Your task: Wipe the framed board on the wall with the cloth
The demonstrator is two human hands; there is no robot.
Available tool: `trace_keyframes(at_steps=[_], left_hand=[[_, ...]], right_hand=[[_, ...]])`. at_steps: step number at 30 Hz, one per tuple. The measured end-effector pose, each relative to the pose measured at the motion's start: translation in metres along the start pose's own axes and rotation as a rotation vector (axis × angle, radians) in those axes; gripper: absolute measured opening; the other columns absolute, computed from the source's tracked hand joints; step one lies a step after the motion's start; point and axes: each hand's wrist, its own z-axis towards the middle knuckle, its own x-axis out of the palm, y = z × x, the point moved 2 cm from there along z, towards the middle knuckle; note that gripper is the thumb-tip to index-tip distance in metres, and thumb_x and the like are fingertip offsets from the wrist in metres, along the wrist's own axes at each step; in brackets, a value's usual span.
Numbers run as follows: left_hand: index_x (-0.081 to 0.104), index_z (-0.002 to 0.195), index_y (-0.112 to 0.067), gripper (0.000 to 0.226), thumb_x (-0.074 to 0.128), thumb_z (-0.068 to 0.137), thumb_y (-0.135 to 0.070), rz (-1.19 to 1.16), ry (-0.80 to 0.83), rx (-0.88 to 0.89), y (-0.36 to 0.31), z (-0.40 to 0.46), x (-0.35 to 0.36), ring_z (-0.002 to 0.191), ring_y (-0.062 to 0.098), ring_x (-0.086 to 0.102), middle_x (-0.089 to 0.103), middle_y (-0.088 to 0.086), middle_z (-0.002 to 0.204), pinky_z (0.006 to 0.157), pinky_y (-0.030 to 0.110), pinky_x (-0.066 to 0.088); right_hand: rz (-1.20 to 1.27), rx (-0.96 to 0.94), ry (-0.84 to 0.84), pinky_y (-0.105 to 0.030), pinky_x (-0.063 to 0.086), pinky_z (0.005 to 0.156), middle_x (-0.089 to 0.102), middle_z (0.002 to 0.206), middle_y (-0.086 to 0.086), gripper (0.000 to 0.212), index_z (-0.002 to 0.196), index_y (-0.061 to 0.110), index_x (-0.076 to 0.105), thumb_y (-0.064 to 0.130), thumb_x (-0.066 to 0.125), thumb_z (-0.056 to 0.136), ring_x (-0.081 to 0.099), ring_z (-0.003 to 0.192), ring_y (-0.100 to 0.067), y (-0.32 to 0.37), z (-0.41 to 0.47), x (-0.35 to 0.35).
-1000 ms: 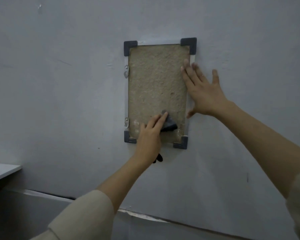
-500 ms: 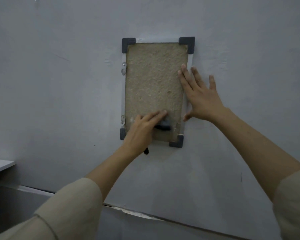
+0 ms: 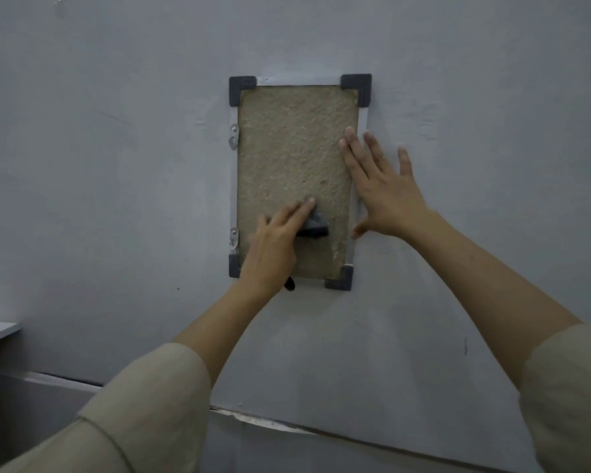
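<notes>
The soft, light cloth (image 3: 314, 224) bunches easily, so the left hand (image 3: 273, 244) presses it flat-fingered against the rough, stiff board (image 3: 290, 155) while the right hand (image 3: 382, 189) steadies the frame, fingers spread.

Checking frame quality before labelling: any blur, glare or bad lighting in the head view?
Head view: dim, flat lighting, no glare; left hand and cloth slightly motion-blurred; right hand and framed board fairly sharp; soft shadow below the board; mild wide-angle bowing at the edges.
</notes>
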Motion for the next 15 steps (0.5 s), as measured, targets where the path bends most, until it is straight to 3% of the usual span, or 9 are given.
trace_keyframes(at_steps=[4, 6, 11, 15], left_hand=[[0.038, 0.140, -0.022, 0.076, 0.046, 0.078, 0.020, 0.097, 0.203, 0.311, -0.005, -0.017, 0.010, 0.090, 0.032, 0.046, 0.045, 0.007, 0.141, 0.074, 0.046, 0.051], [0.033, 0.142, -0.028, 0.072, 0.043, 0.084, 0.014, 0.121, 0.247, 0.315, 0.001, -0.006, 0.002, 0.095, 0.028, 0.044, 0.040, 0.003, 0.145, 0.080, 0.042, 0.048], [0.037, 0.141, -0.025, 0.067, 0.044, 0.086, 0.013, 0.001, 0.007, 0.036, -0.003, 0.013, -0.002, 0.101, 0.029, 0.046, 0.042, 0.003, 0.143, 0.089, 0.037, 0.044], [0.034, 0.142, -0.025, 0.073, 0.042, 0.083, 0.015, 0.094, 0.229, 0.300, -0.009, -0.009, 0.008, 0.097, 0.031, 0.045, 0.040, 0.005, 0.145, 0.085, 0.042, 0.047]], right_hand=[[-0.008, 0.002, -0.005, -0.058, 0.001, 0.113, -0.028, 0.155, -0.001, 0.139, 0.149, 0.011, -0.020, 0.055, 0.078, 0.060, -0.021, 0.144, -0.023, -0.001, 0.000, 0.000], [-0.004, 0.001, -0.004, -0.058, 0.001, 0.113, -0.028, 0.155, -0.001, 0.138, 0.149, 0.011, -0.020, 0.054, 0.078, 0.061, -0.022, 0.144, -0.023, -0.001, 0.000, 0.000], [0.003, 0.002, -0.001, -0.058, 0.000, 0.114, -0.029, 0.155, -0.001, 0.139, 0.149, 0.011, -0.020, 0.053, 0.079, 0.060, -0.022, 0.144, -0.023, 0.000, 0.001, 0.000], [0.001, 0.004, -0.006, -0.058, 0.001, 0.114, -0.028, 0.155, -0.001, 0.138, 0.149, 0.011, -0.020, 0.053, 0.078, 0.061, -0.022, 0.144, -0.023, 0.000, 0.000, 0.000]])
